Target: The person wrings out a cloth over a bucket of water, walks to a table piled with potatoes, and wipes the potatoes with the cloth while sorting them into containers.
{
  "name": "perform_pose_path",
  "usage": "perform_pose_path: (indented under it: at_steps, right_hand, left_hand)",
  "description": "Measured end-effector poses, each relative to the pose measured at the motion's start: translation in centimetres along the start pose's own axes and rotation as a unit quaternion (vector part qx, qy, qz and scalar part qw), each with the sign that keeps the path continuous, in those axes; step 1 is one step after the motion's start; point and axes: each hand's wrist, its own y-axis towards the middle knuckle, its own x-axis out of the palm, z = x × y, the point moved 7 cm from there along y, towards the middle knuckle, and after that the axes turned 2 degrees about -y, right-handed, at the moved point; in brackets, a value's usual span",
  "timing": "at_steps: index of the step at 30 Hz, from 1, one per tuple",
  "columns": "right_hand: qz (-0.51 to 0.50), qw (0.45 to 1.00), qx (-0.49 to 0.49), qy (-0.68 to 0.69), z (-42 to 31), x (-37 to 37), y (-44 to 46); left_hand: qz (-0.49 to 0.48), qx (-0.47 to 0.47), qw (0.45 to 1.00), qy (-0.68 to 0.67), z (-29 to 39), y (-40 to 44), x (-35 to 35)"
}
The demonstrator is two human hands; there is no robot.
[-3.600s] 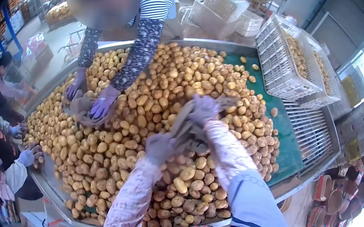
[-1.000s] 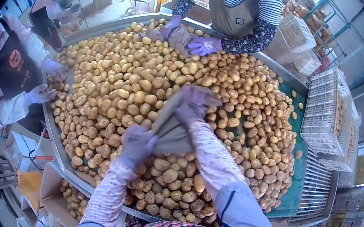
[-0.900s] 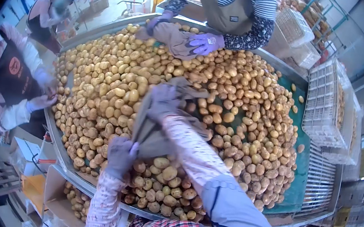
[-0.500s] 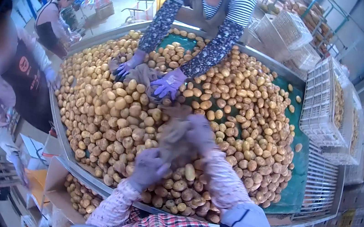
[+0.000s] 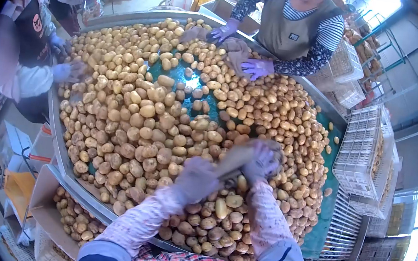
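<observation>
Both my gloved hands are over a heap of potatoes (image 5: pixel 134 136), with a greyish-brown cloth (image 5: pixel 235 159) pulled between them. My left hand (image 5: pixel 195 180), in a dusty purple glove, is closed on the near-left end of the cloth. At the cloth's other end, my right hand (image 5: pixel 263 161) grips it, blurred by motion, its fingers partly hidden. Potatoes lie beneath and around the cloth; whether it touches them I cannot tell. Some larger potatoes (image 5: pixel 221 208) lie between my forearms.
A metal-rimmed sorting table (image 5: pixel 55 134) with a green surface bears the heap. Across it, a person in purple gloves (image 5: pixel 257 69) has another cloth (image 5: pixel 238 51) on the potatoes. Another person's gloved hand (image 5: pixel 70 71) is at the left. White crates (image 5: pixel 359 155) stand right, beside a slatted grate (image 5: pixel 341 232).
My hands and the cloth have moved right across the potatoes. The person opposite has drawn their hands and cloth back toward the far edge, uncovering green surface. The left person's hand now reaches over the potatoes.
</observation>
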Motion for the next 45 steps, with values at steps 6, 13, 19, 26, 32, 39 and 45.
perform_pose_path:
  at_steps: [6, 13, 19, 26, 32, 39, 45]
  right_hand:
    - [-0.079, 0.977, -0.160, 0.118, -23.0, -5.4, 2.5]
    - [-0.167, 0.911, -0.338, 0.168, -33.6, -8.3, -5.9]
    - [0.025, 0.885, -0.343, 0.315, -19.0, -9.7, -6.9]
    - [0.134, 0.981, -0.089, 0.111, 7.7, -12.8, -4.6]
    - [0.188, 0.966, 0.166, -0.059, 15.0, -5.9, -0.8]
    - [0.061, 0.997, -0.007, 0.036, -13.3, -5.1, 6.4]
    - [0.009, 0.976, -0.173, 0.134, -31.5, -0.3, 3.3]
  left_hand:
    - [0.174, -0.094, 0.978, 0.070, -7.2, -8.2, -9.3]
    - [0.095, -0.237, 0.956, 0.146, -6.5, -17.1, -10.2]
    - [0.006, -0.123, 0.988, 0.090, 0.5, -12.5, -2.1]
    - [0.004, 0.043, 0.999, 0.019, 7.4, 2.7, 3.5]
    - [-0.111, 0.089, 0.989, 0.030, 8.1, 9.3, 9.8]
    - [0.058, -0.070, 0.993, 0.077, -9.2, -1.0, -3.3]
    - [0.182, -0.170, 0.966, 0.066, -12.0, -12.0, -11.6]
